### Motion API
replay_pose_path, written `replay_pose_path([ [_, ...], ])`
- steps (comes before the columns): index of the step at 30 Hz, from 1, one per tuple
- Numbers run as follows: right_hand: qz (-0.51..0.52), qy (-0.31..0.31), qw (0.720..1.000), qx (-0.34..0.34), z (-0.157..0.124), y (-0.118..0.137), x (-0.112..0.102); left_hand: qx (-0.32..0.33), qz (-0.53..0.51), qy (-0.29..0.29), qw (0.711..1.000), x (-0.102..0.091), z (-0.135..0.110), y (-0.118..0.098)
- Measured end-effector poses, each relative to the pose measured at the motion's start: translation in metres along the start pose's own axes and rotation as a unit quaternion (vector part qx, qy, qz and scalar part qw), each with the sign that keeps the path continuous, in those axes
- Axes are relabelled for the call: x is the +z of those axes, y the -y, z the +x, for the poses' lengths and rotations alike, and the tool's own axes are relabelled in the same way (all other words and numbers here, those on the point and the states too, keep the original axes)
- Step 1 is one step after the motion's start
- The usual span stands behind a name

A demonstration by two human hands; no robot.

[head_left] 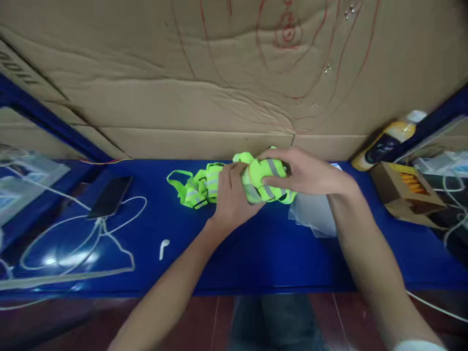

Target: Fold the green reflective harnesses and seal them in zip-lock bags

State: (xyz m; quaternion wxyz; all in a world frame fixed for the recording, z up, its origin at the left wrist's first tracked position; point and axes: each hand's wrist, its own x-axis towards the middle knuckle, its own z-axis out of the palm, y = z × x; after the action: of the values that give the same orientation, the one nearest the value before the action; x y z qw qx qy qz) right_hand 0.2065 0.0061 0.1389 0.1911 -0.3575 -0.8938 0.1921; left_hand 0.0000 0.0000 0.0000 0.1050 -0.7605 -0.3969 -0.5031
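Observation:
A bundled neon-yellow reflective vest with grey bands lies on the blue shelf, close to the cardboard wall. A loose strap loop sticks out at its left end. My left hand is closed over the middle of the bundle, its fingers curled on the fabric. At the right end my right hand grips the vest between thumb and fingers; some of those fingertips are hidden behind it. Partly under my right forearm lies a clear plastic bag.
A black phone with white cables lies on the left, and a white earbud nearer the front. To the right a yellow drink bottle leans beside an open cardboard box. Cardboard with red drawn lines stands behind.

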Motion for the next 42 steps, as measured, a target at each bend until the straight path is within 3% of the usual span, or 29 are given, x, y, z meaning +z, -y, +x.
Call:
replay_pose_path([
  [4,-0.066,-0.027,0.997,0.009,0.002,0.011,0.024,-0.028,0.002,-0.015,0.999,0.003,-0.003,0.001],
  [8,-0.046,-0.064,0.996,0.049,0.005,0.026,0.033,-0.007,0.018,-0.031,0.999,-0.002,0.0,0.002],
  [11,0.013,-0.057,0.996,0.064,0.005,0.024,0.026,0.01,0.032,-0.02,0.999,-0.007,0.004,0.005],
  [16,0.142,-0.019,0.99,-0.008,0.005,-0.001,0.013,0.039,0.026,0.036,0.998,-0.012,0.01,0.014],
  [19,0.204,-0.032,0.978,-0.007,0.009,-0.009,0.018,0.053,0.026,0.068,0.996,-0.015,0.013,0.02],
  [23,0.273,-0.08,0.958,0.017,0.015,-0.005,0.031,0.05,0.03,0.053,0.997,-0.022,0.014,0.026],
  [30,0.098,-0.12,0.988,0.004,0.02,0.004,0.042,0.027,0.03,0.054,0.998,-0.028,0.012,0.025],
  [36,0.091,-0.048,0.994,0.023,0.017,0.005,0.038,-0.028,-0.007,0.084,0.996,-0.024,0.013,0.018],
  [39,0.031,-0.044,0.998,0.04,0.019,0.001,0.04,-0.064,-0.026,0.107,0.992,-0.021,0.011,0.02],
  [42,0.076,-0.052,0.995,0.041,0.024,-0.007,0.045,-0.089,-0.043,0.128,0.987,-0.02,0.011,0.025],
])
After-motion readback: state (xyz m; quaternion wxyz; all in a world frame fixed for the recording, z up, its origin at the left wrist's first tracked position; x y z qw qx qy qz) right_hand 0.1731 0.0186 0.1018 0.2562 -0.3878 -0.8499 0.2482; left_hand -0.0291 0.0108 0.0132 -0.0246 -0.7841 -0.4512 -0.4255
